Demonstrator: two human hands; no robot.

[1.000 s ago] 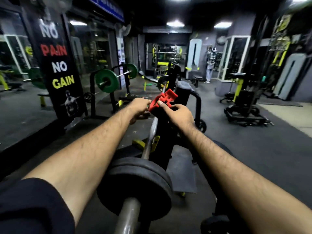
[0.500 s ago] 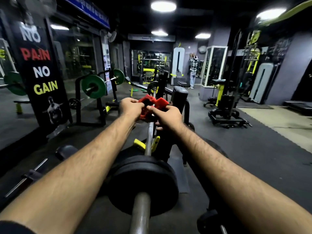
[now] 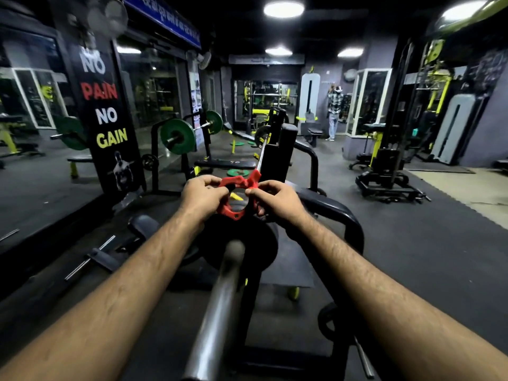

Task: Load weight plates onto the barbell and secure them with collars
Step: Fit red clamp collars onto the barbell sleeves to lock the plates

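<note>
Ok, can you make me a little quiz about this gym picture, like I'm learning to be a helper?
1. True or false: the red collar is already clamped on the barbell sleeve.
2. What holds the collar? A) left hand only B) both hands C) right hand only
3. What colour is the weight plate loaded on the near sleeve?

Key: 1 false, it is held in the air beyond the sleeve's end. 2 B. 3 black.
</note>
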